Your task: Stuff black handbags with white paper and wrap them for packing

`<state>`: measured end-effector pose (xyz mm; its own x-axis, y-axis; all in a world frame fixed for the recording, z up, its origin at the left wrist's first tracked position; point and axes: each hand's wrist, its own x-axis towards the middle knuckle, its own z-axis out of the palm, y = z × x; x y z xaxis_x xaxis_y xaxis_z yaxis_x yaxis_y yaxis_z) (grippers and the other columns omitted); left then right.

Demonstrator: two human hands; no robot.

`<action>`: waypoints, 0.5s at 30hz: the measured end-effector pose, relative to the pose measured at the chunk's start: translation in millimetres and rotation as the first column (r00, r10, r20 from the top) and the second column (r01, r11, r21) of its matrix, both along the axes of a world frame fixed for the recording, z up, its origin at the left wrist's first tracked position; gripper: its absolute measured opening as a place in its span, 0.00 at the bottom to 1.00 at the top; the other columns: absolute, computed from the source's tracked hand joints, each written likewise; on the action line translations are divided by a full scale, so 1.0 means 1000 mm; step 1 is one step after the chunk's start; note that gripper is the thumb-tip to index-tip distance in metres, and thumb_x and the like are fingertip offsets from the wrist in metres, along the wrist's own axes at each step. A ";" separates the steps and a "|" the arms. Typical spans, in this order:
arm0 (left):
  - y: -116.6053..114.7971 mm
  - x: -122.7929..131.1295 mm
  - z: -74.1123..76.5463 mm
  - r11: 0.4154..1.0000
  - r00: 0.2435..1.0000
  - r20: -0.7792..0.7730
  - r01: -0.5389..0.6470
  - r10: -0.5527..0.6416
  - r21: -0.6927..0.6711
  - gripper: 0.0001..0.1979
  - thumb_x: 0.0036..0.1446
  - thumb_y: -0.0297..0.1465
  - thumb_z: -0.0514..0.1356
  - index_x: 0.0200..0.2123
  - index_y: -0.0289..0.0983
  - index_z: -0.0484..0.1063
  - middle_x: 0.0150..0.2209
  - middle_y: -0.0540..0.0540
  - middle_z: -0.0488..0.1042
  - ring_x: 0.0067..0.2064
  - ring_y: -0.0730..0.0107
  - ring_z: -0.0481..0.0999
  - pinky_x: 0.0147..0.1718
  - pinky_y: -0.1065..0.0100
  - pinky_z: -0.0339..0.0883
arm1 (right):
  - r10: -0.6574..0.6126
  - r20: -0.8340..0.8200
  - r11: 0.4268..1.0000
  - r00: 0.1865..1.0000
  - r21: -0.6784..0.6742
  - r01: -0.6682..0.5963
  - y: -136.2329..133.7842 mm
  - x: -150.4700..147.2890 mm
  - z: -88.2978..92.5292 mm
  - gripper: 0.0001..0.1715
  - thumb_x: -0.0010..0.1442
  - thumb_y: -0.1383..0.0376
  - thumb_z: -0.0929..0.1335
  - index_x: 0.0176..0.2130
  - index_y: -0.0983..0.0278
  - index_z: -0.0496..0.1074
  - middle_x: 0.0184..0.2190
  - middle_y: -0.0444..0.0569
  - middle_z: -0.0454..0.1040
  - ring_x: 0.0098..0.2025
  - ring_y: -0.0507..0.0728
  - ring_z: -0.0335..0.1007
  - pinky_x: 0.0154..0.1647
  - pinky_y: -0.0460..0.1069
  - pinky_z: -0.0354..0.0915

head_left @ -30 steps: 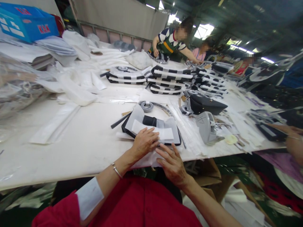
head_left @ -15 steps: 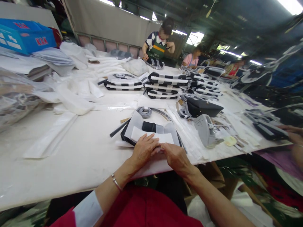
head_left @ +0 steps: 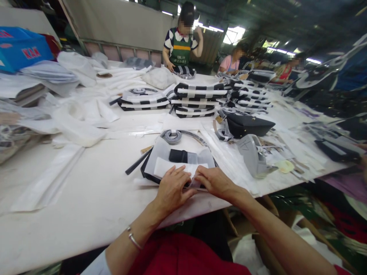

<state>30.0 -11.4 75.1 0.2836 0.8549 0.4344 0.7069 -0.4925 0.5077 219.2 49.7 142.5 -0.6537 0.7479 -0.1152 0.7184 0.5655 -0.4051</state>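
Note:
A black handbag [head_left: 145,171], partly covered in white wrapping, lies on the table in front of me. Its wrapped strap [head_left: 172,137] is coiled at the far side, and a black tab [head_left: 178,156] shows on top. My left hand [head_left: 173,189] rests with fingers stretched over a white padding sheet [head_left: 164,167] along the bag's near edge. Close beside it, my right hand [head_left: 216,180] pinches a clear strip [head_left: 195,183], which looks like tape, at that same edge. The fingers partly hide the strip.
A grey tape dispenser [head_left: 249,154] and another black bag [head_left: 248,125] stand to the right. Stacked wrapped bags [head_left: 197,93] lie farther back. White wrapping sheets [head_left: 51,175] and a blue box [head_left: 24,49] are at left. A co-worker [head_left: 182,42] stands across the table.
My right hand has lifted slightly and drawn a little apart from the left, with the clear strip now showing between them. My left thumb has spread outward. The view has shifted slightly.

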 end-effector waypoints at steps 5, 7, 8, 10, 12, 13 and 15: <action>0.004 0.011 -0.006 0.991 0.993 0.013 -0.121 0.120 0.059 0.04 0.61 0.32 0.60 0.33 0.40 0.71 0.38 0.47 0.79 0.55 0.59 0.74 0.59 0.50 0.61 | -0.180 -0.277 0.965 0.944 -0.235 0.115 0.017 -0.002 -0.012 0.07 0.58 0.64 0.67 0.28 0.62 0.71 0.22 0.41 0.72 0.26 0.51 0.67 0.29 0.45 0.59; 0.005 0.013 -0.006 0.988 0.989 0.020 -0.145 0.144 0.058 0.06 0.62 0.31 0.58 0.31 0.40 0.70 0.36 0.47 0.79 0.54 0.60 0.75 0.58 0.51 0.62 | -0.277 -0.340 0.932 0.899 -0.324 0.165 0.021 -0.003 -0.021 0.07 0.56 0.63 0.68 0.27 0.62 0.72 0.20 0.40 0.71 0.24 0.51 0.66 0.27 0.45 0.60; 0.005 0.014 -0.005 0.986 0.987 0.024 -0.157 0.156 0.060 0.07 0.62 0.30 0.57 0.30 0.40 0.70 0.36 0.47 0.79 0.53 0.60 0.75 0.58 0.51 0.63 | -0.319 -0.353 0.915 0.880 -0.358 0.188 0.021 -0.003 -0.024 0.07 0.56 0.62 0.69 0.27 0.62 0.72 0.19 0.40 0.71 0.23 0.51 0.66 0.26 0.45 0.61; 0.005 0.016 -0.005 0.981 0.983 0.029 -0.183 0.181 0.066 0.06 0.60 0.28 0.57 0.30 0.40 0.70 0.36 0.47 0.79 0.53 0.60 0.75 0.58 0.51 0.63 | -0.373 -0.361 0.892 0.855 -0.392 0.223 0.021 -0.003 -0.029 0.08 0.55 0.61 0.70 0.28 0.63 0.72 0.19 0.40 0.71 0.22 0.51 0.66 0.26 0.45 0.61; 0.004 0.017 -0.005 0.978 0.981 0.034 -0.195 0.193 0.071 0.04 0.59 0.28 0.58 0.31 0.40 0.69 0.36 0.47 0.79 0.54 0.59 0.75 0.58 0.51 0.63 | -0.378 -0.369 0.893 0.849 -0.386 0.230 0.018 -0.002 -0.031 0.09 0.56 0.60 0.70 0.28 0.63 0.72 0.20 0.41 0.72 0.23 0.51 0.67 0.26 0.45 0.62; 0.004 0.017 -0.004 0.978 0.980 0.035 -0.196 0.194 0.071 0.04 0.58 0.29 0.59 0.31 0.40 0.69 0.37 0.47 0.79 0.54 0.59 0.75 0.58 0.51 0.62 | -0.365 -0.377 0.902 0.852 -0.369 0.223 0.017 -0.001 -0.031 0.09 0.57 0.60 0.69 0.28 0.63 0.71 0.20 0.41 0.72 0.23 0.51 0.68 0.27 0.45 0.62; 0.003 0.017 -0.004 0.980 0.983 0.033 -0.183 0.181 0.071 0.03 0.58 0.29 0.59 0.31 0.40 0.69 0.38 0.47 0.80 0.54 0.58 0.75 0.58 0.51 0.62 | -0.323 -0.392 0.926 0.861 -0.318 0.203 0.014 0.000 -0.031 0.09 0.58 0.61 0.68 0.28 0.62 0.69 0.20 0.40 0.71 0.23 0.51 0.67 0.28 0.45 0.61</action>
